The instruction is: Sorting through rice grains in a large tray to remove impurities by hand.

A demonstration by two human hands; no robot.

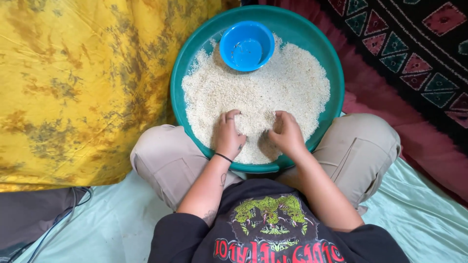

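**Hands in the rice**

Rice lies spread in a pale, uneven layer across the floor of a round green basin, thinning toward the rim on every side. The basin rests on the person's lap, between two bent knees in beige trousers.

Both hands are down in the grain at the near edge of the heap, close together but not touching. The left hand lies palm-down with the fingers loosely curled, their tips pressed into the rice; a thin black band circles its wrist. The right hand is curled more tightly, fingers drawn in over a pinch of rice, though how much it actually holds cannot be told, since the fingertips are buried.

Straight beyond the hands, at the far side of the heap, a small blue bowl sits upright on the rice near the basin's far rim, well apart from both hands. It appears nearly empty.

Outward of the left hand, beyond the basin, hangs a yellow cloth mottled with brown. Outward of the right hand lies a dark red surface, and past it a dark patterned rug with diamond shapes. A pale green sheet covers the floor under the person.
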